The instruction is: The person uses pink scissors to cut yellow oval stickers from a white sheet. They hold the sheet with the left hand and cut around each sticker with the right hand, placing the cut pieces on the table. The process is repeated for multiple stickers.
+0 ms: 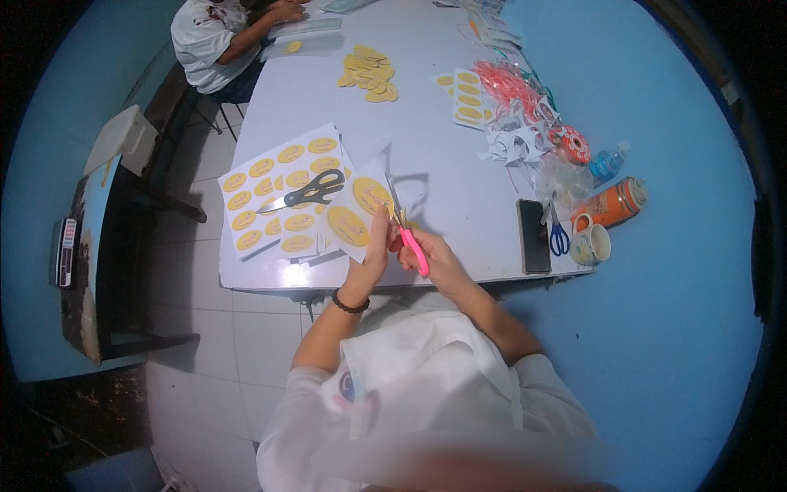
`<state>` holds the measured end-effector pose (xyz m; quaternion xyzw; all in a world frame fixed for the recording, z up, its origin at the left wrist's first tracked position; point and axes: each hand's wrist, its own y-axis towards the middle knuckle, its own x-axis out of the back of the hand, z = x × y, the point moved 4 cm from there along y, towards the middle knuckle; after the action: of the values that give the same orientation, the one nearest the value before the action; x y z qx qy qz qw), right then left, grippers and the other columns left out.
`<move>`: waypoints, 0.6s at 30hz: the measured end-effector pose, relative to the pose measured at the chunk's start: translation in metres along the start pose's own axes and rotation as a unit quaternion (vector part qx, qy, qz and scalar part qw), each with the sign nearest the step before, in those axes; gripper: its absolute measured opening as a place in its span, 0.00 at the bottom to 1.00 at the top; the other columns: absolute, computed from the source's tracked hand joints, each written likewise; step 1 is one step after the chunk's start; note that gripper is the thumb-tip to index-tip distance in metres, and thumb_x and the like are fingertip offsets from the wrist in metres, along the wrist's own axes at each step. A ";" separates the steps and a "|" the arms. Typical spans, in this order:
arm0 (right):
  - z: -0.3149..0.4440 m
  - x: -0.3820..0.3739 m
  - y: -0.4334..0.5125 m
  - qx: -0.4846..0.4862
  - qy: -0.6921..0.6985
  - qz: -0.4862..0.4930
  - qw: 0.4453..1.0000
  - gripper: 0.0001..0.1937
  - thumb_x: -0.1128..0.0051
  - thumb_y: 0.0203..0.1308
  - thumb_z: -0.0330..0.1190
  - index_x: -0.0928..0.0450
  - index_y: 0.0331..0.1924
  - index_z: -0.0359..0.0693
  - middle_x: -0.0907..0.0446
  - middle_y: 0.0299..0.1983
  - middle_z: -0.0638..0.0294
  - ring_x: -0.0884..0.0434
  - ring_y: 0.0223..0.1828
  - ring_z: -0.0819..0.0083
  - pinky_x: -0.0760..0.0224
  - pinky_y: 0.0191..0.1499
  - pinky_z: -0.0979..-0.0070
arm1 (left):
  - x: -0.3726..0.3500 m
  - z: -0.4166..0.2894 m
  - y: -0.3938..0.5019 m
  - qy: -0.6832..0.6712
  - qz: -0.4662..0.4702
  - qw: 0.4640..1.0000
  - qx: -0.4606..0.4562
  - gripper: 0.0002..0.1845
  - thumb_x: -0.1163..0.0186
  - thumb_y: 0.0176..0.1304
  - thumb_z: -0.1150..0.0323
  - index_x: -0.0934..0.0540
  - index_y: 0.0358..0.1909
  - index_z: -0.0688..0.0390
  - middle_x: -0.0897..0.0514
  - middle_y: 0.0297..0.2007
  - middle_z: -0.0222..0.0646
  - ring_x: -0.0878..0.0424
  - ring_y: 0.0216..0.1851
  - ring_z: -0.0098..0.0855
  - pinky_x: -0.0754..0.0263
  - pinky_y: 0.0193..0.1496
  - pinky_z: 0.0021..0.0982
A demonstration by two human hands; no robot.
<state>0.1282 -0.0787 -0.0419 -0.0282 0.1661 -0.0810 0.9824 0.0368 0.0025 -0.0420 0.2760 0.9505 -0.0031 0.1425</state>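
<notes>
Between thumb and fingers my left hand (372,251) pinches a piece of white paper (344,224) printed with yellow oval labels that bear writing. Pink-handled scissors (414,249) are in my right hand (433,257), their blades along the right side of the paper beside an oval. Just left of the held paper, label sheets (252,215) with rows of yellow ovals lie spread on the table. Black-handled scissors (313,189) rest on those sheets, blade pointing left. My right fingers are partly hidden behind the pink handle.
Cut yellow ovals (369,74) are heaped farther up the white table (424,123). Along its right side lie paper scraps (516,142), pink ribbon (507,86), an orange flask (609,203), a mug (590,243), blue-handled scissors (558,237) and a phone (533,237). Another person (215,46) sits at upper left.
</notes>
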 end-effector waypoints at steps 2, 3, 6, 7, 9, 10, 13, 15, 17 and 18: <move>0.003 0.000 -0.001 -0.003 -0.003 0.002 1.000 0.05 0.51 0.61 0.27 0.26 0.36 0.34 0.32 0.22 0.73 0.35 0.23 0.85 0.43 0.27 0.87 | 0.001 -0.007 0.002 0.023 0.014 1.000 0.003 0.19 0.53 0.71 0.53 0.30 0.25 0.54 0.35 0.20 0.20 0.41 0.21 0.16 0.49 0.25 0.20; 0.004 0.001 -0.001 -0.006 -0.012 -0.003 1.000 0.05 0.51 0.60 0.26 0.26 0.36 0.34 0.32 0.22 0.73 0.35 0.23 0.86 0.44 0.27 0.87 | 0.003 -0.009 0.003 0.042 0.010 0.999 0.003 0.18 0.53 0.71 0.54 0.30 0.25 0.54 0.35 0.20 0.20 0.41 0.21 0.16 0.49 0.25 0.20; 0.007 0.004 -0.001 -0.030 -0.047 -0.020 0.998 0.03 0.51 0.60 0.24 0.25 0.35 0.35 0.31 0.23 0.73 0.36 0.23 0.87 0.45 0.26 0.87 | 0.007 -0.011 0.004 0.022 -0.020 1.000 0.005 0.18 0.53 0.71 0.55 0.32 0.24 0.54 0.37 0.19 0.19 0.42 0.21 0.16 0.51 0.24 0.20; 0.008 0.006 0.000 -0.041 -0.060 -0.027 0.997 0.03 0.51 0.60 0.24 0.25 0.35 0.35 0.31 0.23 0.73 0.36 0.23 0.87 0.45 0.26 0.87 | 0.008 -0.011 0.004 0.020 -0.019 1.000 0.013 0.18 0.52 0.71 0.56 0.32 0.24 0.54 0.37 0.19 0.19 0.42 0.21 0.16 0.51 0.24 0.20; 0.010 0.008 0.001 -0.058 -0.072 -0.006 0.996 0.05 0.47 0.60 0.24 0.24 0.39 0.33 0.25 0.31 0.69 0.27 0.33 0.84 0.35 0.37 0.85 | 0.012 -0.011 0.004 0.029 -0.015 0.999 0.021 0.17 0.51 0.71 0.57 0.33 0.24 0.54 0.37 0.19 0.19 0.43 0.20 0.16 0.51 0.23 0.20; 0.009 0.009 0.002 -0.081 -0.074 -0.011 0.994 0.07 0.45 0.61 0.25 0.24 0.41 0.33 0.22 0.35 0.67 0.23 0.38 0.82 0.29 0.43 0.84 | 0.014 -0.012 0.004 0.031 -0.005 0.999 0.015 0.17 0.51 0.70 0.57 0.32 0.24 0.55 0.36 0.20 0.19 0.42 0.20 0.16 0.51 0.23 0.20; 0.014 0.005 0.002 -0.031 -0.029 0.003 0.999 0.03 0.50 0.59 0.22 0.24 0.34 0.36 0.29 0.25 0.73 0.35 0.24 0.88 0.44 0.27 0.88 | 0.014 -0.015 0.002 0.044 0.012 0.999 0.005 0.15 0.49 0.69 0.59 0.30 0.26 0.56 0.34 0.20 0.20 0.40 0.21 0.15 0.50 0.23 0.20; 0.017 0.004 0.001 -0.031 -0.026 0.022 0.999 0.03 0.49 0.59 0.22 0.24 0.34 0.36 0.28 0.26 0.72 0.33 0.26 0.88 0.42 0.29 0.88 | 0.013 -0.016 -0.002 0.049 0.008 0.999 0.007 0.14 0.48 0.69 0.60 0.28 0.27 0.56 0.33 0.21 0.20 0.39 0.21 0.15 0.49 0.23 0.19; 0.019 0.004 0.002 -0.030 -0.041 0.021 0.998 0.02 0.48 0.58 0.22 0.24 0.34 0.36 0.28 0.28 0.72 0.32 0.28 0.88 0.41 0.31 0.89 | 0.015 -0.017 -0.003 0.019 -0.001 0.999 0.039 0.13 0.47 0.68 0.61 0.27 0.28 0.57 0.31 0.21 0.21 0.37 0.21 0.15 0.47 0.23 0.19; 0.020 0.004 0.002 -0.029 -0.058 0.010 0.998 0.02 0.48 0.58 0.23 0.24 0.34 0.36 0.27 0.28 0.72 0.32 0.28 0.88 0.40 0.31 0.89 | 0.017 -0.018 -0.003 0.006 0.001 0.999 0.052 0.12 0.46 0.68 0.61 0.27 0.29 0.57 0.31 0.21 0.22 0.37 0.21 0.16 0.46 0.23 0.19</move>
<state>0.1393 -0.0767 -0.0249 -0.0596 0.1111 -0.0646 0.9899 0.0167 0.0100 -0.0300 0.2838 0.9497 -0.0505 0.1227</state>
